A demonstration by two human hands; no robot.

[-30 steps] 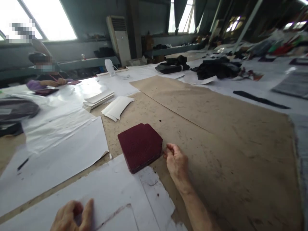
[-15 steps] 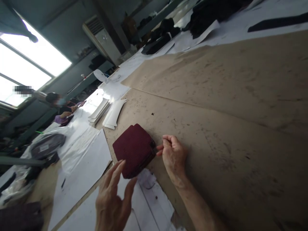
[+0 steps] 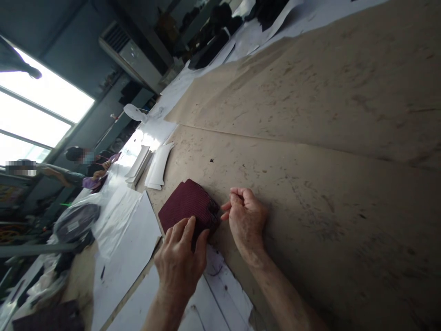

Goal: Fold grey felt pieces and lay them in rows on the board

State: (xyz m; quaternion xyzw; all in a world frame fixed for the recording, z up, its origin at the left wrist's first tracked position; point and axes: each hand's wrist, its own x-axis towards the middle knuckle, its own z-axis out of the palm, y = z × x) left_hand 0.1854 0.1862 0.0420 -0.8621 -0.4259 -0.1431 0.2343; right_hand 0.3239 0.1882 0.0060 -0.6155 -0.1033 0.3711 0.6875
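A stack of dark red ribbed fabric pieces (image 3: 188,206) lies on the brown paper table cover (image 3: 310,151). My left hand (image 3: 181,259) rests on the stack's near corner, fingers stretched flat on the cloth. My right hand (image 3: 245,218) sits at the stack's right edge with its fingers curled in and the thumb tip pinching at the fabric's side. Both forearms come in from the bottom of the view.
White paper sheets (image 3: 120,257) lie left of and under the stack. White cut pieces (image 3: 156,165) are piled further back. Another person (image 3: 87,161) sits at the far left. Dark fabric heaps (image 3: 210,48) and an air-conditioner unit (image 3: 131,50) stand at the back.
My left hand has come up from the white paper and landed flat on the red stack. The right hand stays at the stack's edge. The view has tilted and moved closer.
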